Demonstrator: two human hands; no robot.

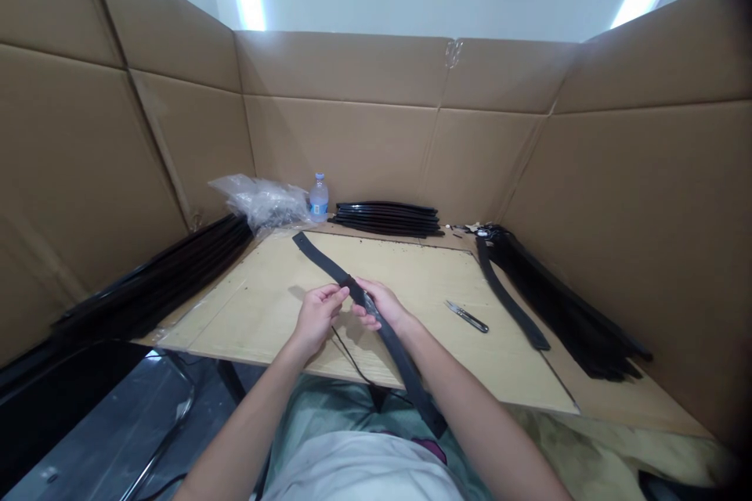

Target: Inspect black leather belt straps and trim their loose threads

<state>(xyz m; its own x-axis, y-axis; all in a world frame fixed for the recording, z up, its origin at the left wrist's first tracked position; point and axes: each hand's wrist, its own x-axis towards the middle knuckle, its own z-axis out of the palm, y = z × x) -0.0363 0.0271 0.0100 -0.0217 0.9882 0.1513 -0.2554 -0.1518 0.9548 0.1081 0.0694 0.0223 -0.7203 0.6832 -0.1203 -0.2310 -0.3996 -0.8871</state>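
A long, curved black strip slants from the tabletop toward my lap, with a wrapped-looking band and a shiny patch near its middle. My right hand grips it there, with the fingers curled beneath. On the opposite edge, my left hand is closed in a pinch against the strip; what lies between its fingertips is hidden. Below the hands, a thin black cord droops past the table edge, and its upper end is lost near my left fingers. A pair of thread snips lies right of my right hand.
Another black strip lies at the right, beside a pile of black strips. More are stacked at the back and left. A water bottle stands beside clear plastic bags. Cardboard walls surround the table.
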